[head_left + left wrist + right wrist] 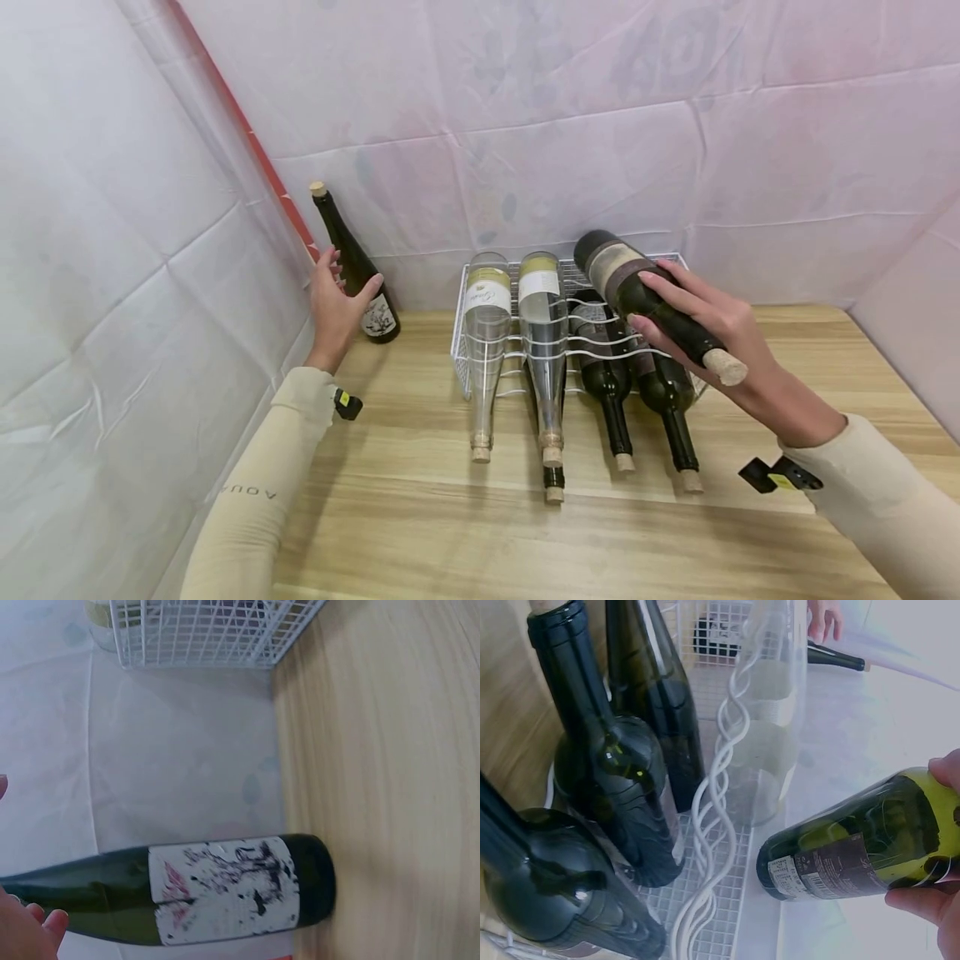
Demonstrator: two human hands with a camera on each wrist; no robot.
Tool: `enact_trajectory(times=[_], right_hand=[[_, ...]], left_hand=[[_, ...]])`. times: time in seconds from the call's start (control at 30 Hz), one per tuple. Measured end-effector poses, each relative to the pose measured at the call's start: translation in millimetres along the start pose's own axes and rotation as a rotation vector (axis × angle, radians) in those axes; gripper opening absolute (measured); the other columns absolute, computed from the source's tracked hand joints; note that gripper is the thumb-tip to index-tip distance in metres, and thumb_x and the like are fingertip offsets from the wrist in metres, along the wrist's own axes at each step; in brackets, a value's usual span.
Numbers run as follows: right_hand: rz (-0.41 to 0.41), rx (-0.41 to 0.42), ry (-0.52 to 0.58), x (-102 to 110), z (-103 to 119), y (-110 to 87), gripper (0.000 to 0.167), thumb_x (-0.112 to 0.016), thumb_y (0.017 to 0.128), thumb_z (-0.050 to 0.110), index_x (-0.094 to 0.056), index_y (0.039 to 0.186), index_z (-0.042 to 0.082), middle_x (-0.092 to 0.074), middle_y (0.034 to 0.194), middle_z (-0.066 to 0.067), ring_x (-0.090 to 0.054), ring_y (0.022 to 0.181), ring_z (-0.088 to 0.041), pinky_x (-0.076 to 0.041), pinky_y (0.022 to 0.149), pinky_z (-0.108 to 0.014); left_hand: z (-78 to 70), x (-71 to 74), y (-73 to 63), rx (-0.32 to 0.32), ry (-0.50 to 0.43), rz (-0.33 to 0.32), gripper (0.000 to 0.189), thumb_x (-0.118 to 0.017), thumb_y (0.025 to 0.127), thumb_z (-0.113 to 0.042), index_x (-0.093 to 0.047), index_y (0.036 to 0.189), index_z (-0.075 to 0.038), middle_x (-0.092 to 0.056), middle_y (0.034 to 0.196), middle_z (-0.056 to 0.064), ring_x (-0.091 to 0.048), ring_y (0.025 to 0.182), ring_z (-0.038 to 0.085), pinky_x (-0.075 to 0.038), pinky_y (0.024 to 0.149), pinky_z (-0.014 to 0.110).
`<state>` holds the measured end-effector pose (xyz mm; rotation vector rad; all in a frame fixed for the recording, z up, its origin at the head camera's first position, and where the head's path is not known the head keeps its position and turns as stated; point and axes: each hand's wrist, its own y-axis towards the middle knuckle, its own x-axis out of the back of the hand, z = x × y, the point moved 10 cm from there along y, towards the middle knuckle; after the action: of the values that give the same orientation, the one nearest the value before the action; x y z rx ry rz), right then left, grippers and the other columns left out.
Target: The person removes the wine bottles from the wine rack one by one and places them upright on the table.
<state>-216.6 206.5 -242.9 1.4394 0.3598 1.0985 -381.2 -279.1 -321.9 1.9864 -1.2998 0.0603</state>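
Note:
My right hand (712, 321) grips a dark corked wine bottle (618, 271) around its body. The bottle is tilted above the right part of a white wire rack (459, 346), base toward the back wall and cork toward me. In the right wrist view its base and back label (825, 866) show beside the rack's wavy wires. On the left, a tall green bottle (350, 254) stands upright on the table near the wall, a worn picture label (225, 892) low on its body. My left hand (336, 304) is right at this bottle, thumb and fingers spread apart.
Two clear bottles (487, 333) with white-and-gold labels lie on the rack's upper tier, corks toward me. Lower down are two dark bottles (606, 379) and a dark neck (553, 477) under the second clear one. White sheeting (525, 167) hangs behind and at the left.

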Motion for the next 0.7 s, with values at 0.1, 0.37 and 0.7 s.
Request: enact_trajectory(times=[0.1,0.37,0.7], right_hand=[[-0.002,0.001,0.017,2.4,1.6,3.1,0.061,-0.063,0.098,0.058,-0.078,0.116,0.002,-0.071,0.123,-0.032,-0.070,0.119,-0.040,-0.043,0.110,-0.009],[-0.014,0.039,0.060,5.6,10.2,12.8,0.059,-0.065,0.097,0.055,-0.078,0.113,-0.001,-0.071,0.121,-0.033,-0.060,0.130,-0.005,-0.044,0.110,-0.011],[0.011,0.042,0.075,4.5,16.3,17.8,0.060,-0.064,0.098,0.056,-0.078,0.113,-0.001,-0.071,0.126,-0.029,-0.059,0.131,-0.001,-0.044,0.109,-0.009]], left_hand=[[-8.6,-4.4,0.6,-0.011,0.004,0.024,0.090,-0.081,0.088,-0.041,-0.035,0.159,-0.008,-0.048,0.154,0.015,-0.051,0.133,0.033,-0.048,0.114,0.051],[-42.5,-22.7,1.8,-0.116,0.000,0.135,0.098,-0.085,0.085,-0.039,-0.031,0.161,-0.008,-0.047,0.155,0.017,-0.050,0.136,0.035,-0.048,0.114,0.051],[-96.3,-52.9,-0.8,-0.298,-0.001,0.285,0.101,-0.091,0.081,-0.025,-0.033,0.160,-0.004,-0.048,0.154,0.022,-0.051,0.135,0.040,-0.048,0.113,0.054]])
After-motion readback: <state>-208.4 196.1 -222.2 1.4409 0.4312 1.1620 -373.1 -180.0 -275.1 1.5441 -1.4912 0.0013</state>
